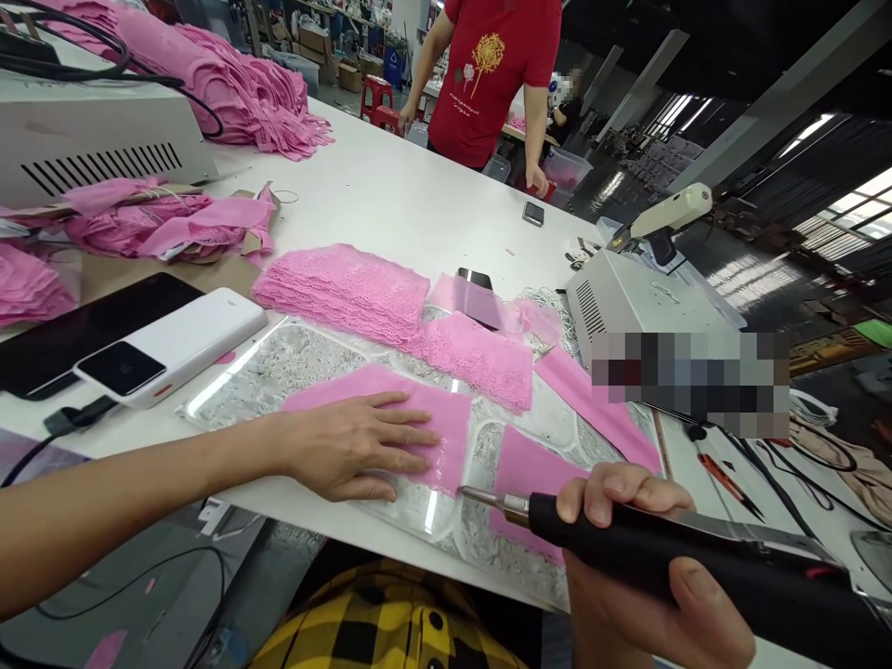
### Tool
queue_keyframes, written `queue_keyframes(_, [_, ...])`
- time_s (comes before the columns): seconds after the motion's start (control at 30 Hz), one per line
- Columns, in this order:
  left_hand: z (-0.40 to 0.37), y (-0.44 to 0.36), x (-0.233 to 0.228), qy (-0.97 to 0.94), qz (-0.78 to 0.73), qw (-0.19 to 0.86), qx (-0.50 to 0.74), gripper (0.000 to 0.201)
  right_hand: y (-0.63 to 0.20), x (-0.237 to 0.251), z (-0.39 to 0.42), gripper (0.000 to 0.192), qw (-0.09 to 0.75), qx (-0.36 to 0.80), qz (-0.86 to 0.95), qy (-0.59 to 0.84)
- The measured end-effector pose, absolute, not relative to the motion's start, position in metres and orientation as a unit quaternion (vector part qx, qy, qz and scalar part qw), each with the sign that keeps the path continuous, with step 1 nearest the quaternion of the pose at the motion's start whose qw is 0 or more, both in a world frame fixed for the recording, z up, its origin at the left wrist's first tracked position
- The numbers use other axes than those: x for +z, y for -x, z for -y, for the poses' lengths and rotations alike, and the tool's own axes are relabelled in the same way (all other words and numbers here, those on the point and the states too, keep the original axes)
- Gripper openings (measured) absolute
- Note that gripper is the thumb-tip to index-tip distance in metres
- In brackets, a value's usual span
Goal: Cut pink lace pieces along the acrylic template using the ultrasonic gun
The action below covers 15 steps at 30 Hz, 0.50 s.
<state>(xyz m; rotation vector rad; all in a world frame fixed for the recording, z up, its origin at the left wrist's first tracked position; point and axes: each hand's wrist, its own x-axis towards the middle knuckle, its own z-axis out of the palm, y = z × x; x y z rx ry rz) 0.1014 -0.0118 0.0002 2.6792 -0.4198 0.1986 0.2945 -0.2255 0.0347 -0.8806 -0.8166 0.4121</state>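
My left hand lies flat with its fingers spread on a pink fabric piece. That piece rests on a clear sheet with a stone-like pattern. In my right hand is a thick black pen-shaped tool with a narrow metal tip. The tip points left and reaches the lower right corner of the fabric; whether it touches cannot be made out. A second pink piece lies partly behind the tool. Beyond my left hand sits a stack of pink lace-edged pieces, with more lace pieces beside it.
A white power bank and a black tablet-like slab lie at left. Pink fabric heaps stand behind. At right are a grey machine box and orange-handled snips. A person in a red shirt stands across the table.
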Motion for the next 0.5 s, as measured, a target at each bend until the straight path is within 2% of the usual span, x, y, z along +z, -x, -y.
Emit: queue_keyframes(0.5, [0.0122,-0.1026,0.0064,-0.964,0.145,0.220,0.043,0.045,-0.2959,0.0365,0.2217,0.018,0.797,0.200,0.387,0.418])
